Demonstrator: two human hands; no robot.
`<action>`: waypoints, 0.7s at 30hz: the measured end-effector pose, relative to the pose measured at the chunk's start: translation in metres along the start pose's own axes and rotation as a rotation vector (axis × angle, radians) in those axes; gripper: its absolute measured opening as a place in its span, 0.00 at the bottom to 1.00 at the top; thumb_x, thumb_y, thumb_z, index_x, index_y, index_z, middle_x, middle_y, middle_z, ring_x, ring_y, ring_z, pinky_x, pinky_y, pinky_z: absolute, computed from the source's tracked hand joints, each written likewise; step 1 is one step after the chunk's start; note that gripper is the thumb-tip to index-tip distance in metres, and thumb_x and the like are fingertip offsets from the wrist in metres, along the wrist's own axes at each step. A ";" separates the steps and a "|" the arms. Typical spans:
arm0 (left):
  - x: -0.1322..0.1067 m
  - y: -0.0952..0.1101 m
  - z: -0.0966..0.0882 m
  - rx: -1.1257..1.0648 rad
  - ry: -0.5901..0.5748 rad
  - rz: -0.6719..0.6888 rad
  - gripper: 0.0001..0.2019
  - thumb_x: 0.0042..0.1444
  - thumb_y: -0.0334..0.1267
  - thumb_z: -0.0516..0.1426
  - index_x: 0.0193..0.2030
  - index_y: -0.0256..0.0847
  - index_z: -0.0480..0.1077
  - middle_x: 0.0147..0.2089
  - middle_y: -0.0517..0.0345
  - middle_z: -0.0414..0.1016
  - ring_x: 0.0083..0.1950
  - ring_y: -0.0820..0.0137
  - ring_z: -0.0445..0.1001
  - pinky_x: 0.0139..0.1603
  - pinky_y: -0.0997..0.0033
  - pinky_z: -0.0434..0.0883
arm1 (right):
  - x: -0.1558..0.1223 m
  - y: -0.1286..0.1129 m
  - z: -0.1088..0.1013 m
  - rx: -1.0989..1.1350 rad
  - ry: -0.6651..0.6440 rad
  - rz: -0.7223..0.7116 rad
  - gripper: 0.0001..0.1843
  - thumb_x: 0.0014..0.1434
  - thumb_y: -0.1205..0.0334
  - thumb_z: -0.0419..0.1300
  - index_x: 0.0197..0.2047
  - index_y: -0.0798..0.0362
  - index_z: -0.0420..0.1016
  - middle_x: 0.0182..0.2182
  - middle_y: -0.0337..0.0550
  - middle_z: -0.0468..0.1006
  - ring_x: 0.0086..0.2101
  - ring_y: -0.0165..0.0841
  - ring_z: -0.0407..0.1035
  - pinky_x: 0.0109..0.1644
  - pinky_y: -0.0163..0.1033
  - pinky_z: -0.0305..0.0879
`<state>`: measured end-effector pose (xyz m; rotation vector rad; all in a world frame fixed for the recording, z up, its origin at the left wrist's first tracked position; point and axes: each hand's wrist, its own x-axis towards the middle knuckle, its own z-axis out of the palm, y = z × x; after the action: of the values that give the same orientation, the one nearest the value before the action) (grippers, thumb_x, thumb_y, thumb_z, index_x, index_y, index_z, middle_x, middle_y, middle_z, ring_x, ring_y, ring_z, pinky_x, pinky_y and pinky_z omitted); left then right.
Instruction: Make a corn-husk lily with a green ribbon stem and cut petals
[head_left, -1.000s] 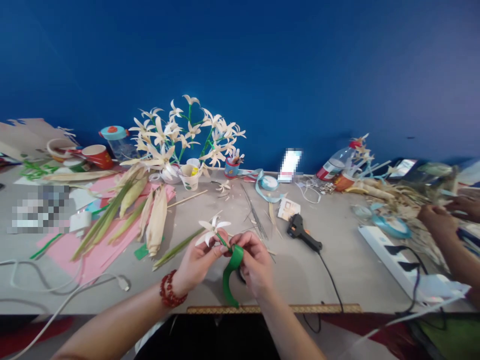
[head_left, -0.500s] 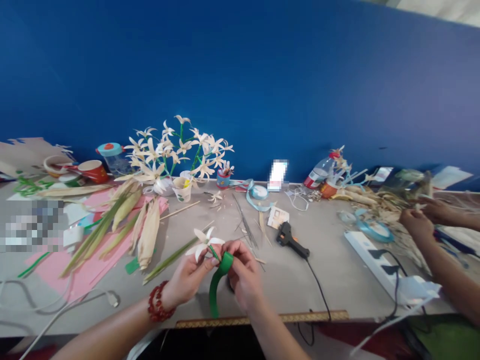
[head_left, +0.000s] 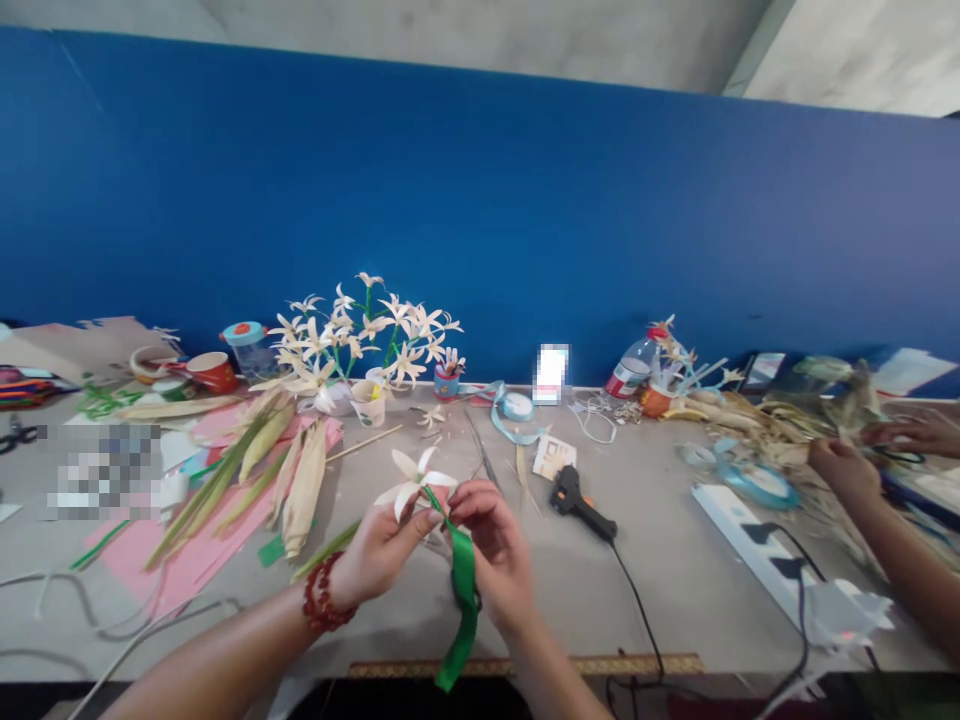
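My left hand [head_left: 381,552], with a red bead bracelet [head_left: 324,595] at the wrist, pinches the green stem of a white flower [head_left: 407,482] just below its petals. Close beside it, my right hand [head_left: 501,560] has its fingers closed at the stem, on the upper end of a green ribbon [head_left: 463,570]. From there the ribbon hangs down past the table's front edge. Something dark, partly hidden, shows behind the ribbon. Left of my hands lie pale corn husks [head_left: 306,490] and pink paper [head_left: 199,545].
White flowers with green stems stand in a paper cup [head_left: 369,403] at the back. A black glue gun [head_left: 581,505] lies to the right, its cord running forward. Further right are a power strip [head_left: 750,555], a blue ribbon roll [head_left: 759,487] and another person's hand [head_left: 844,475].
The green ribbon, looped over my right fingers before, now hangs longer and straighter from the stem. My right fingers have shifted on it. The camera view has tilted upward.
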<state>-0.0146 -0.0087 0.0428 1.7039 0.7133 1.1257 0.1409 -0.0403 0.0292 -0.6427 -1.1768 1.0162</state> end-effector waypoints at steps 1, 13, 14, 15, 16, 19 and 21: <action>0.001 0.001 0.000 0.015 -0.002 0.004 0.07 0.63 0.38 0.53 0.38 0.39 0.70 0.37 0.54 0.69 0.42 0.66 0.68 0.45 0.69 0.67 | 0.001 -0.001 -0.001 -0.033 -0.002 -0.014 0.05 0.57 0.64 0.64 0.38 0.49 0.74 0.40 0.45 0.68 0.38 0.35 0.66 0.42 0.39 0.65; 0.013 0.002 -0.008 0.208 -0.082 0.169 0.08 0.62 0.36 0.53 0.38 0.39 0.74 0.39 0.49 0.75 0.41 0.64 0.72 0.47 0.65 0.69 | 0.011 -0.005 -0.003 -0.166 -0.012 -0.085 0.04 0.55 0.66 0.64 0.35 0.47 0.75 0.38 0.46 0.70 0.40 0.40 0.67 0.47 0.45 0.65; 0.015 0.002 -0.008 0.193 -0.085 0.168 0.08 0.62 0.37 0.54 0.38 0.39 0.74 0.39 0.49 0.75 0.40 0.64 0.72 0.46 0.65 0.70 | 0.012 -0.005 -0.003 -0.133 -0.014 -0.076 0.04 0.55 0.65 0.64 0.35 0.47 0.75 0.37 0.46 0.70 0.40 0.39 0.67 0.47 0.45 0.65; 0.017 0.002 -0.008 0.179 -0.081 0.166 0.08 0.61 0.37 0.54 0.37 0.39 0.74 0.38 0.49 0.75 0.40 0.63 0.73 0.45 0.65 0.71 | 0.014 -0.005 -0.003 -0.101 -0.015 -0.064 0.03 0.55 0.65 0.64 0.34 0.47 0.75 0.37 0.45 0.70 0.40 0.39 0.67 0.46 0.44 0.65; 0.019 0.003 -0.009 0.167 -0.076 0.166 0.08 0.61 0.37 0.54 0.37 0.40 0.74 0.37 0.49 0.75 0.39 0.63 0.73 0.44 0.65 0.71 | 0.016 -0.006 -0.003 -0.074 -0.017 -0.052 0.03 0.55 0.64 0.64 0.34 0.47 0.75 0.37 0.45 0.70 0.39 0.39 0.67 0.45 0.44 0.65; 0.025 0.005 -0.008 0.164 -0.098 0.168 0.07 0.61 0.37 0.54 0.37 0.40 0.74 0.37 0.49 0.76 0.40 0.62 0.73 0.44 0.63 0.72 | 0.019 -0.005 -0.005 -0.027 -0.011 -0.021 0.03 0.54 0.64 0.66 0.33 0.47 0.75 0.37 0.45 0.70 0.38 0.38 0.67 0.44 0.43 0.65; 0.028 0.006 -0.007 0.176 -0.130 0.171 0.08 0.61 0.36 0.53 0.37 0.41 0.73 0.37 0.49 0.75 0.41 0.61 0.73 0.46 0.63 0.71 | 0.020 -0.004 -0.008 -0.013 -0.009 -0.004 0.04 0.53 0.64 0.66 0.33 0.48 0.75 0.37 0.44 0.69 0.38 0.38 0.67 0.43 0.42 0.65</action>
<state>-0.0099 0.0155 0.0595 1.9993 0.6091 1.0812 0.1505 -0.0237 0.0392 -0.6464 -1.1927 1.0100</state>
